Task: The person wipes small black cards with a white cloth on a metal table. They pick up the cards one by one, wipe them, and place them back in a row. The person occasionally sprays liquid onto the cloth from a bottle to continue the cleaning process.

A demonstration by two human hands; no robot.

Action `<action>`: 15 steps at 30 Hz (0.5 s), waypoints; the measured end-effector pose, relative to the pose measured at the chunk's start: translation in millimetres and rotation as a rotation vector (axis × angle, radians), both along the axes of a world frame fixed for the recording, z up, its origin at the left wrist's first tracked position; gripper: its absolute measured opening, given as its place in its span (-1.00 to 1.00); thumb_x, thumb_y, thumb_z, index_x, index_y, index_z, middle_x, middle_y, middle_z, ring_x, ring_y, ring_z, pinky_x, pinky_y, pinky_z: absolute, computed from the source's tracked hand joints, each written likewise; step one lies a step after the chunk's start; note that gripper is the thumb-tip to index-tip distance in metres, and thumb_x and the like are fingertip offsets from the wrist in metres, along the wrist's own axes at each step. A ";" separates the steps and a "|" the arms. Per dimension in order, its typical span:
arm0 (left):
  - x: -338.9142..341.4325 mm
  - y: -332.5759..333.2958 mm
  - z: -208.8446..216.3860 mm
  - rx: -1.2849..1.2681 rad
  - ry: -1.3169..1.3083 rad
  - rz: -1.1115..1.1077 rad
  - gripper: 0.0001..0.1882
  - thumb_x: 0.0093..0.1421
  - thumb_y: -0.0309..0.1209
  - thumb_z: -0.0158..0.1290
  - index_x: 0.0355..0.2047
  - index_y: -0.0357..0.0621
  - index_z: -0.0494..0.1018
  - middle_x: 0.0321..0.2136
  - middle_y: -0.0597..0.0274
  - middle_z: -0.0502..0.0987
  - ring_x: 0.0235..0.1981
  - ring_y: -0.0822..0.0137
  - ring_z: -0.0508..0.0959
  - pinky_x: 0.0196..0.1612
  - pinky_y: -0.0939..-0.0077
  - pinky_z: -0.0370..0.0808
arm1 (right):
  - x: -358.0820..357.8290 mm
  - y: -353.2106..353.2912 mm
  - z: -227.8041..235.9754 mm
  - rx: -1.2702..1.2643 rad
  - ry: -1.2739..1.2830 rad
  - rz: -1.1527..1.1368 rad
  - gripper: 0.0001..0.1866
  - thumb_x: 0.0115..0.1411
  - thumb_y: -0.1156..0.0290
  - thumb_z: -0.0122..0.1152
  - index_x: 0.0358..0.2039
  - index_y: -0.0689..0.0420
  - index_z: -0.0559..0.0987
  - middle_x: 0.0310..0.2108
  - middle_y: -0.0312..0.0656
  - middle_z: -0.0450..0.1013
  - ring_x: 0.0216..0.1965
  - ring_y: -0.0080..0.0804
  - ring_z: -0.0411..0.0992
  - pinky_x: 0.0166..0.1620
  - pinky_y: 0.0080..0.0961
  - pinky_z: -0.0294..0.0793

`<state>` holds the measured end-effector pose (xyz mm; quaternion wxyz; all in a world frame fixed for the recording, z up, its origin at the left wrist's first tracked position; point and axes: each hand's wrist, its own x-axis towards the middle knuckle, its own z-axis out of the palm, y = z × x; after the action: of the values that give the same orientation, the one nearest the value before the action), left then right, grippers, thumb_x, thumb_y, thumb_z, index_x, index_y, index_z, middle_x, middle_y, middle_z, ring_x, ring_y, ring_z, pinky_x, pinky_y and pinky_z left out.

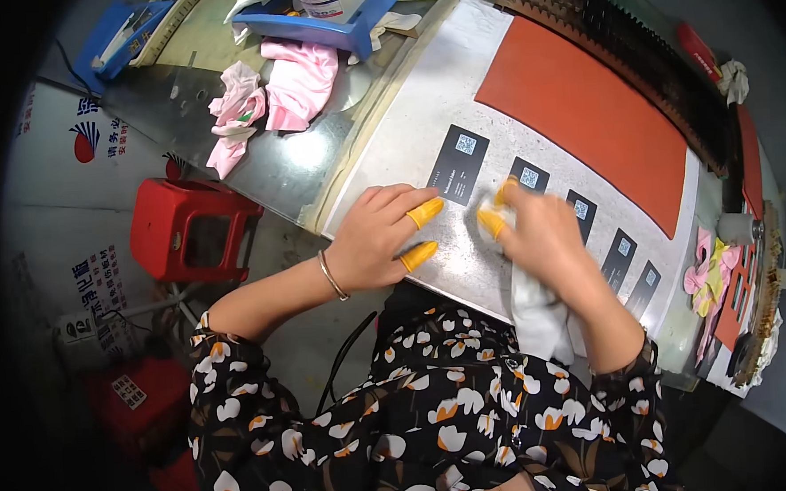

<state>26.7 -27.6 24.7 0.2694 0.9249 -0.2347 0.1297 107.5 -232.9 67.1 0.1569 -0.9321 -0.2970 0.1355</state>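
Observation:
My left hand (383, 233) rests palm down at the near left of the pale board (384, 153), with fingers apart and yellow finger cots on the thumb and one finger. One fingertip reaches the lower corner of a black card (457, 165) with a white square code. In my right hand (544, 238), also wearing yellow finger cots, a white cloth (539, 313) is bunched; it hangs over the board's near edge. The hand is slightly blurred. Beside it lies another black card (529, 176), partly covered by the fingers. Further black cards (620, 258) continue in a row to the right.
A red-orange sheet (590, 111) covers the board's far side. Behind it runs a dark bristly strip (614, 47). Pink cloths (300, 83) and a blue tray (319, 25) occupy the table at left. A red stool (192, 228) stands on the floor at left.

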 end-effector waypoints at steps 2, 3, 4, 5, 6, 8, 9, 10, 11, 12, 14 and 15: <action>0.8 4.5 -0.2 0.028 -0.005 -0.020 -0.57 -0.07 -0.33 0.13 -0.15 -0.17 0.39 -0.10 0.20 0.41 -0.11 0.20 0.39 -0.12 0.36 0.28 | 32.9 20.4 -8.8 0.134 -0.095 -0.066 -0.71 -0.05 0.28 0.12 -0.40 0.25 0.49 -0.58 0.10 0.45 -0.48 0.01 0.46 -0.40 -0.16 0.42; 3.0 4.2 -3.1 0.048 -0.013 -0.031 -0.56 -0.07 -0.32 0.13 -0.15 -0.17 0.39 -0.09 0.21 0.41 -0.11 0.21 0.39 -0.12 0.36 0.27 | 48.6 29.9 -13.8 0.135 -0.127 -0.076 -0.71 -0.04 0.27 0.12 -0.41 0.25 0.50 -0.57 0.10 0.45 -0.46 0.01 0.46 -0.37 -0.15 0.42; 3.4 4.3 -5.0 0.070 -0.017 -0.033 -0.56 -0.06 -0.31 0.13 -0.14 -0.17 0.39 -0.09 0.21 0.41 -0.11 0.22 0.39 -0.12 0.37 0.27 | 60.8 39.6 -18.3 0.137 -0.155 -0.079 -0.71 -0.03 0.26 0.11 -0.43 0.26 0.51 -0.55 0.11 0.45 -0.45 0.01 0.46 -0.35 -0.15 0.43; 3.3 4.3 -8.1 0.085 -0.032 -0.044 -0.57 -0.06 -0.29 0.12 -0.15 -0.17 0.40 -0.07 0.22 0.40 -0.10 0.24 0.39 -0.14 0.37 0.27 | 68.3 46.5 -24.7 0.129 -0.159 -0.100 -0.71 -0.02 0.25 0.11 -0.44 0.26 0.51 -0.55 0.11 0.45 -0.45 0.02 0.46 -0.35 -0.16 0.43; 4.7 4.5 -7.5 0.092 -0.038 -0.054 -0.57 -0.06 -0.29 0.12 -0.15 -0.17 0.40 -0.07 0.22 0.40 -0.10 0.24 0.39 -0.14 0.36 0.28 | 74.5 52.1 -30.3 0.121 -0.162 -0.124 -0.70 -0.01 0.24 0.11 -0.45 0.27 0.52 -0.54 0.11 0.46 -0.44 0.03 0.46 -0.34 -0.16 0.43; 1.0 5.3 -11.0 0.095 -0.027 -0.051 -0.58 -0.06 -0.29 0.12 -0.16 -0.18 0.40 -0.07 0.22 0.41 -0.11 0.25 0.40 -0.15 0.36 0.28 | 73.1 62.4 -39.1 0.107 -0.172 -0.144 -0.69 0.00 0.23 0.11 -0.46 0.27 0.52 -0.54 0.10 0.46 -0.44 0.04 0.46 -0.33 -0.17 0.44; 2.0 5.8 -11.7 0.092 -0.034 -0.045 -0.58 -0.06 -0.30 0.12 -0.17 -0.18 0.41 -0.08 0.21 0.41 -0.11 0.24 0.40 -0.15 0.36 0.28 | 69.2 64.2 -41.1 0.105 -0.189 -0.157 -0.69 0.01 0.23 0.11 -0.46 0.27 0.51 -0.54 0.10 0.46 -0.45 0.05 0.46 -0.33 -0.17 0.44; 2.8 6.0 -11.6 0.087 -0.041 -0.042 -0.59 -0.06 -0.30 0.12 -0.18 -0.18 0.41 -0.08 0.21 0.41 -0.12 0.24 0.40 -0.16 0.36 0.29 | 63.0 65.0 -42.0 0.100 -0.205 -0.172 -0.69 0.01 0.23 0.10 -0.46 0.27 0.51 -0.54 0.10 0.46 -0.45 0.06 0.46 -0.33 -0.17 0.44; 3.4 5.8 -12.7 0.082 -0.047 -0.042 -0.60 -0.06 -0.31 0.11 -0.18 -0.19 0.41 -0.09 0.21 0.42 -0.13 0.24 0.41 -0.16 0.36 0.29 | 54.2 64.8 -41.5 0.088 -0.207 -0.154 -0.70 0.01 0.24 0.10 -0.46 0.28 0.50 -0.56 0.10 0.46 -0.47 0.07 0.46 -0.34 -0.16 0.44; 2.5 5.6 -14.8 0.071 -0.051 -0.038 -0.60 -0.06 -0.31 0.11 -0.19 -0.19 0.41 -0.09 0.21 0.42 -0.14 0.23 0.41 -0.16 0.36 0.29 | 45.5 66.3 -40.2 0.072 -0.158 -0.153 -0.70 0.02 0.25 0.09 -0.48 0.29 0.47 -0.58 0.11 0.45 -0.48 0.05 0.47 -0.37 -0.16 0.45; -0.2 7.0 -16.3 0.048 -0.073 -0.035 -0.61 -0.06 -0.32 0.11 -0.20 -0.20 0.42 -0.09 0.21 0.42 -0.15 0.23 0.42 -0.17 0.35 0.30 | 28.5 63.8 -40.2 0.071 -0.127 -0.095 -0.72 -0.01 0.29 0.12 -0.49 0.31 0.45 -0.59 0.11 0.45 -0.51 0.03 0.47 -0.40 -0.18 0.46; -1.7 8.5 -14.9 0.010 -0.080 -0.040 -0.63 -0.08 -0.38 0.11 -0.21 -0.21 0.42 -0.14 0.16 0.44 -0.17 0.20 0.44 -0.20 0.33 0.32 | 19.5 63.3 -42.3 0.069 -0.117 -0.098 -0.70 0.01 0.25 0.12 -0.47 0.28 0.45 -0.62 0.10 0.44 -0.52 0.05 0.46 -0.41 -0.16 0.44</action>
<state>24.9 -19.1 9.8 0.2575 0.9155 -0.2645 0.1601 127.0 -169.6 24.8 0.1778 -0.9459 -0.2642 0.0625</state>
